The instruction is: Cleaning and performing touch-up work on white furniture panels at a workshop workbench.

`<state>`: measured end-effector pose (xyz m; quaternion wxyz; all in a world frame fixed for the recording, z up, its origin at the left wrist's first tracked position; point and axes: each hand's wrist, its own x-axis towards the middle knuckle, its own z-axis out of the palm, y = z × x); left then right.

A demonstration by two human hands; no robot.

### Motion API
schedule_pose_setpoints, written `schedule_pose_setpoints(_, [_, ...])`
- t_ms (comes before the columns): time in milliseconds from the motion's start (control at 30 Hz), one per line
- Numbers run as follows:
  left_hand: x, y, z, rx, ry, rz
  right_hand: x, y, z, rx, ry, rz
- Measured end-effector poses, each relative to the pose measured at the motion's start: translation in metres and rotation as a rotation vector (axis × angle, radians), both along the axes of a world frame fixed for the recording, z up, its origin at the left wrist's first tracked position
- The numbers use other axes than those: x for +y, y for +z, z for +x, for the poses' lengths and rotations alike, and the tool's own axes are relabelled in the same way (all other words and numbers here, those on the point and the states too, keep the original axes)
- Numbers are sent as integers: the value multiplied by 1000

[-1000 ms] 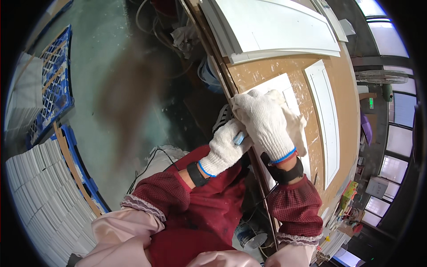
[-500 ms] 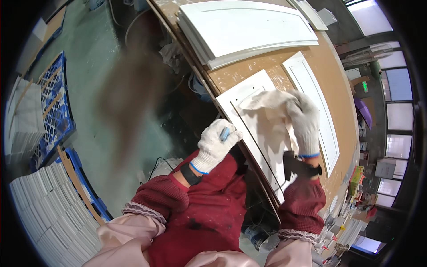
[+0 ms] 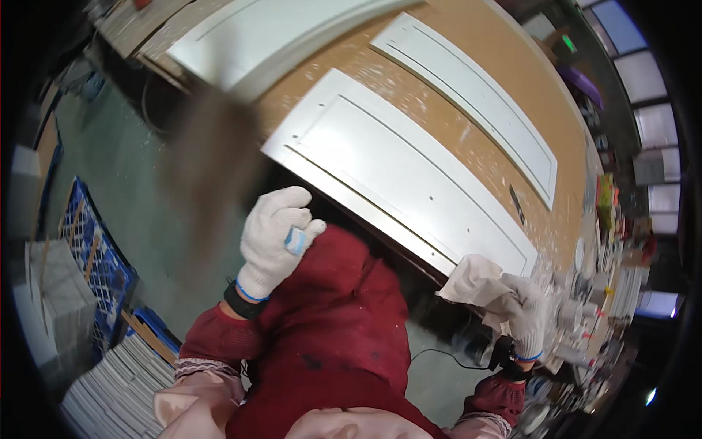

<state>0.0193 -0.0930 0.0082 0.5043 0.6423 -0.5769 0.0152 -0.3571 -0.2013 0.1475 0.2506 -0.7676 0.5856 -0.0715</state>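
My left hand (image 3: 274,238), in a white knit glove, is closed around a small light-blue block (image 3: 295,241), mostly hidden by the fingers. It hovers off the near edge of a white panel (image 3: 387,172) that lies on the brown table. The panel has thin grooves and several small dark holes. A crumpled white cloth (image 3: 474,281) is gripped in my gloved right hand (image 3: 523,311), by the panel's right-hand end. The cloth hangs past the table's near edge.
A narrower white panel (image 3: 472,95) lies farther back on the table (image 3: 431,124). A stack of white panels (image 3: 270,44) is at the far left. A thin dark tool (image 3: 517,203) rests behind the nearer panel. Blue pallets (image 3: 95,271) and stacked white boards (image 3: 117,388) stand on the floor at left.
My right hand has moved right and nearer with the cloth, off the panel's surface. My left hand has shifted left, still holding the blue block. The whole view has turned.
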Motion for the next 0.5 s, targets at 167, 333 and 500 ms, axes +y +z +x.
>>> schedule_pose_setpoints(167, [-22,14,-1,-201,-111,2,29,-6,-12,-20,-27,-90])
schedule_pose_setpoints(333, [-51,18,7,-219,-205,42,14,-36,63,-146,153,-253])
schedule_pose_setpoints(500, [-62,22,27,-175,-381,83,-1,-72,181,-195,516,-283])
